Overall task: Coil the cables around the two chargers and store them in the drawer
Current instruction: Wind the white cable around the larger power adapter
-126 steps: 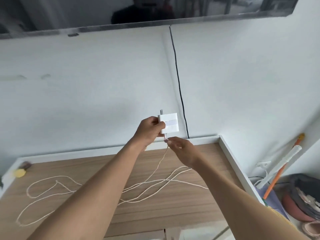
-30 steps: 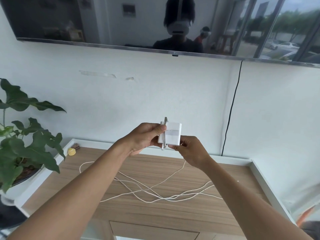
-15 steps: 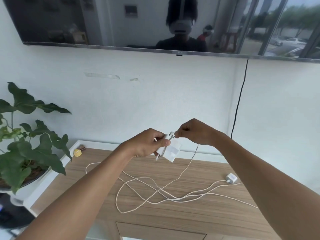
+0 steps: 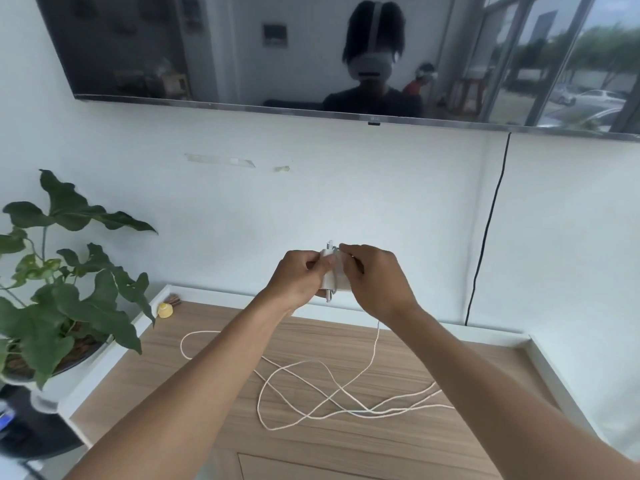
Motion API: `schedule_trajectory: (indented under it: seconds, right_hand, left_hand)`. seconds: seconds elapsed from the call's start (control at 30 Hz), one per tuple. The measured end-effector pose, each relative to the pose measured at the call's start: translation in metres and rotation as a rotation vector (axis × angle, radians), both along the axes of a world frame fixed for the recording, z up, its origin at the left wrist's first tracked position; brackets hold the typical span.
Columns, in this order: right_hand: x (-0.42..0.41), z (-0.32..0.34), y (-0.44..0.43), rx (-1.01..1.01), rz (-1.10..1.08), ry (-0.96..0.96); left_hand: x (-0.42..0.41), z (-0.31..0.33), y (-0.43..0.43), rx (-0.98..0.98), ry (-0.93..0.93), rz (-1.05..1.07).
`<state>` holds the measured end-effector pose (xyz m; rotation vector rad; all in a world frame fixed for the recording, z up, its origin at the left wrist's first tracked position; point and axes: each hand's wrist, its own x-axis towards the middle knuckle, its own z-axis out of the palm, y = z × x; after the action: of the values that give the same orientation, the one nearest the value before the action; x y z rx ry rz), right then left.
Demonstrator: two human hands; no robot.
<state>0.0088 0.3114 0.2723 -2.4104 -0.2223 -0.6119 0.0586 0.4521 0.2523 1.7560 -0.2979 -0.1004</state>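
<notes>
Since half a second ago my right hand (image 4: pixel 372 275) has come back against the charger (image 4: pixel 337 280), pinching the cable (image 4: pixel 377 337) at its top, while my left hand (image 4: pixel 301 275) grips the body above the counter's (image 4: pixel 346 441) back edge. I judge one turn is just laid — most cable lies loose mid-counter. Fingers cover the wraps, and the second charger is not visible.

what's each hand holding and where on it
Both hold the white charger: left hand grips its left side, right hand pinches the cable at its top.

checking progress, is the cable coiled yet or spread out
Mostly spread: the cable lies in loose loops on the wooden desktop, one end rising to the charger.
</notes>
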Motion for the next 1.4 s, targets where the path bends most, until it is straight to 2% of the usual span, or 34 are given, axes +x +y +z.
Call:
schedule_trajectory:
  seconds: [0.1,0.27,0.53,0.93,1.13,1.4]
  right_hand:
    - [-0.006,-0.007,0.008,-0.042,0.024,-0.104]
    - [-0.007,-0.011,0.009,-0.036,0.05,-0.133]
    - [-0.005,-0.001,0.006,0.208,0.131,-0.014]
    - [-0.002,-0.01,-0.006,0.093,0.139,-0.067]
    - [-0.013,-0.033,-0.005,0.043,0.074,-0.284]
    - [-0.015,-0.042,-0.008,0.097,0.026,-0.319]
  left_hand:
    - [-0.003,0.005,0.0,-0.148,0.103,0.011]
    - [-0.005,0.011,0.004,-0.267,0.204,0.007]
    - [-0.008,0.019,0.018,-0.328,0.242,-0.103]
    - [-0.009,0.024,0.008,-0.358,0.266,-0.053]
    - [-0.005,0.023,-0.003,-0.39,0.252,-0.015]
    - [-0.006,0.021,-0.012,-0.365,0.266,0.004]
